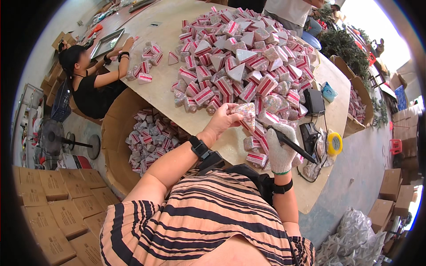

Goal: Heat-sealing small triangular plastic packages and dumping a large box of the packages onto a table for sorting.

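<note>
My bare left hand (218, 123) pinches a wedge-shaped fake cake slice (246, 113), its speckled triangular face turned up. My right hand (282, 150), in a white knit glove, is closed around a black pen-shaped tool (293, 145) that looks like a soldering iron. The tool's front end lies close to the right side of the held slice; whether they touch, I cannot tell. Just beyond both hands rises a big heap of similar pink-and-white cake slices (235, 66) on the table (195, 122). A few slices lie under and between my hands.
Black power boxes (314, 103) with cables and a yellow tape roll (334, 143) sit right of my right hand. A large cardboard bin (116, 146) of slices stands left below the table. Another person (91, 84) works at the far left; a fan (52, 133) stands behind stacked cartons (53, 213).
</note>
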### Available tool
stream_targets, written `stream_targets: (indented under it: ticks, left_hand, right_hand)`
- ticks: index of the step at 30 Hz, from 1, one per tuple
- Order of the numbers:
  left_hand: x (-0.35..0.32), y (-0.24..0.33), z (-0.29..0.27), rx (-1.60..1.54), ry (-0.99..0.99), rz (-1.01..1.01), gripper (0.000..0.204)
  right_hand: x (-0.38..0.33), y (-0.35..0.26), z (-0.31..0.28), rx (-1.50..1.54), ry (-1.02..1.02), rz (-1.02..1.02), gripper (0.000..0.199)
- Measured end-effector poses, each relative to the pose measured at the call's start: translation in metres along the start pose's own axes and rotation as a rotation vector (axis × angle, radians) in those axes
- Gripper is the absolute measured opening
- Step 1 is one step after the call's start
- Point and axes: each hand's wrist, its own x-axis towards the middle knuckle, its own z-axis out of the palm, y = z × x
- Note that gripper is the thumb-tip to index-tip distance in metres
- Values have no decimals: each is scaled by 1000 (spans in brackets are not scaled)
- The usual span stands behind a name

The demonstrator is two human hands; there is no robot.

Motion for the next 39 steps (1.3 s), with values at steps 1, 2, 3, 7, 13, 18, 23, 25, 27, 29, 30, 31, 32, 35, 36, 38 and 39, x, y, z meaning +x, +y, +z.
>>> stream_targets:
  ticks: [1,2,3,7,13,18,23,25,27,29,30,31,32,35,36,38,39]
  left_hand:
    - [0,0,0,2,-5,-4,54]
    - [1,-1,-1,3,-5,-4,54]
    - [1,-1,-1,4,-6,-3,54]
    - [1,0,1,25,-3,-5,56]
    - [2,-2,0,32,3,3,56]
    - [3,0,-1,55,-8,-9,54]
    - [3,-2,0,68,5,-3,54]
    - [2,-3,2,71,38,23,55]
    - [2,-3,2,84,54,32,55]
    - [2,-3,3,99,69,41,55]
    - [2,-2,4,100,81,50,55]
    - [1,-2,5,101,93,60,55]
    - [2,-2,5,101,93,60,55]
    - [2,-1,6,129,105,85,55]
    - [3,-2,6,150,116,93,54]
    - [4,-3,5,170,128,101,54]
    - [5,-4,5,171,127,105,54]
  right_hand:
    - [0,0,0,-16,-6,-2,18]
    - [0,0,-1,-33,-11,-3,18]
    - [0,1,0,-33,-11,-3,18]
    - [-1,8,0,-11,4,0,18]
    - [0,5,0,-41,-4,-32,18]
    - [0,8,0,-34,-4,-34,18]
    - [2,9,0,-16,-32,-30,18]
    - [2,8,2,-14,-28,-44,17]
    - [4,6,2,-11,-27,-58,17]
    - [4,4,1,-80,-57,-55,17]
    - [4,5,2,-80,-57,-55,17]
    - [5,6,2,-90,-56,-60,17]
    - [5,6,3,-100,-53,-65,17]
    - [5,9,4,-124,-42,-69,16]
    - [5,10,5,-124,-42,-68,16]
    - [5,10,6,-80,-44,-32,16]
    - [6,10,7,-79,-44,-33,16]
